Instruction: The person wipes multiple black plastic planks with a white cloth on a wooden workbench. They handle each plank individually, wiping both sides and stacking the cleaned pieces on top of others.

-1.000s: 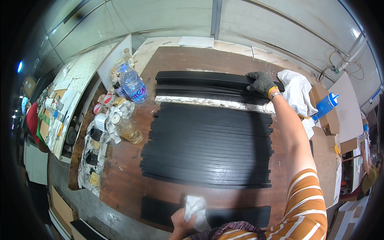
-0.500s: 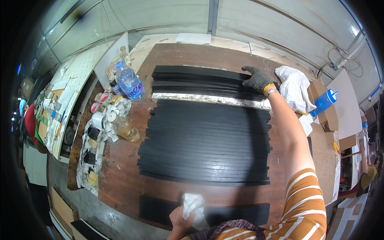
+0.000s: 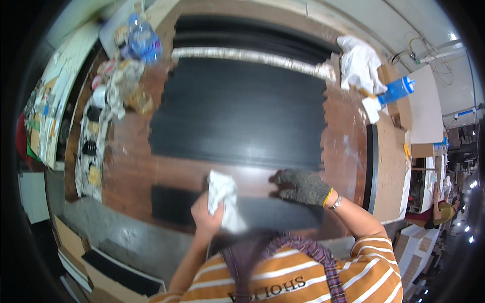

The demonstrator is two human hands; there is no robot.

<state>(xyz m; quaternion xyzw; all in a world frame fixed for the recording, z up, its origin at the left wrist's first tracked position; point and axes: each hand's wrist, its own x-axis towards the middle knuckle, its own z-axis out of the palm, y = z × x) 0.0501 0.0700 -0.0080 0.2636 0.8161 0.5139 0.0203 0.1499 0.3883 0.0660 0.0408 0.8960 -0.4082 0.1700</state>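
Note:
My bare left hand (image 3: 204,214) is closed on a crumpled white cloth (image 3: 222,192), above a wide black strip (image 3: 173,204) at the near side of the table. Over the right part of that strip is my right hand (image 3: 307,188) in a dark grey knit glove, its fingers apart and nothing visible in them. Whether the glove touches the strip I cannot tell. Beyond both hands, many thin black strips (image 3: 237,111) lie side by side as one dark sheet with uneven ends.
A white-topped bar (image 3: 242,54) and more black strips (image 3: 242,31) lie at the brown table's (image 3: 126,161) far side. Bottles (image 3: 142,43) and stained rags (image 3: 117,83) crowd the left edge. At the right are a white cloth bundle (image 3: 359,64) and a blue bottle (image 3: 396,91).
My right hand has come back from the far strips to the near one. The left hand has raised the cloth slightly up and left. The view has tilted toward me.

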